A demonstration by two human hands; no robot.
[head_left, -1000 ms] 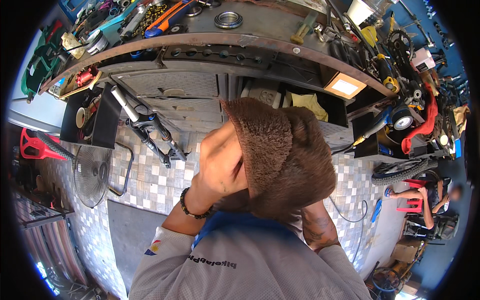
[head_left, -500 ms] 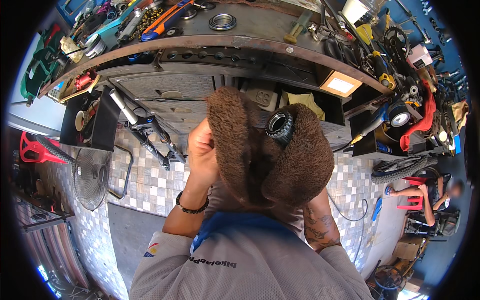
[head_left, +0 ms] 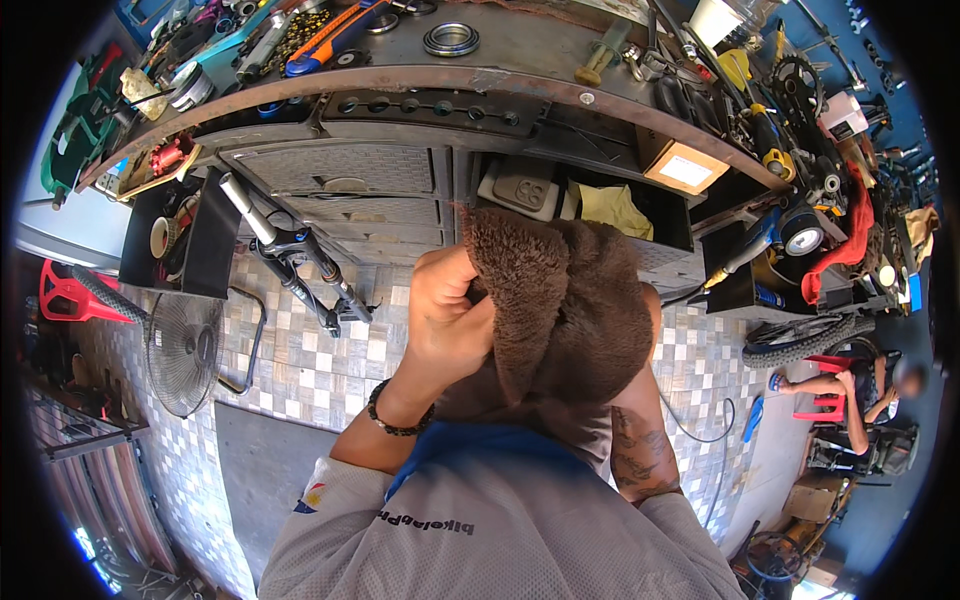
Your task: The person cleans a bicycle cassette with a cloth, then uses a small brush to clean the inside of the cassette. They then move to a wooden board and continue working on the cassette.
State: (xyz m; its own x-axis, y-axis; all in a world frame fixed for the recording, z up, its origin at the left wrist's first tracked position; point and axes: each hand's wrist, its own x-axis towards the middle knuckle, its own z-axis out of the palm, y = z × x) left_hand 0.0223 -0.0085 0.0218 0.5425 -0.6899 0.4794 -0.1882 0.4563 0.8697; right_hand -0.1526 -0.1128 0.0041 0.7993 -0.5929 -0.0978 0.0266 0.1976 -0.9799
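Head view shows a brown cloth point(head_left: 600, 310) up in the air, in front of the person's tummy, between the two hands. It looks light and soft, so it should bend and fold with no trouble. It does not look like it could break, and its fuzzy face should not be slippery. A good place to take hold is the loose edge on the left, or any thick fold. The cloth is dark brown and fluffy, like a towel. It is all bunched up, with a flap on the left and a round lump on the right. I cannot see if anything is inside.

The left hand point(head_left: 445, 315) has its fingers curled and pinched on the left edge of the cloth. A dark bracelet point(head_left: 395, 412) goes around that wrist. The right hand point(head_left: 653, 310) is mostly behind the cloth, with just a strip of skin showing, so I cannot tell how its fingers are.

Farther out, a bike fork point(head_left: 292, 255) stands near the drawers, to the left. A yellow cloth point(head_left: 617, 210) lies in an open drawer. Past that, a metal ring point(head_left: 452, 40) rests on the bench point(head_left: 545, 45).
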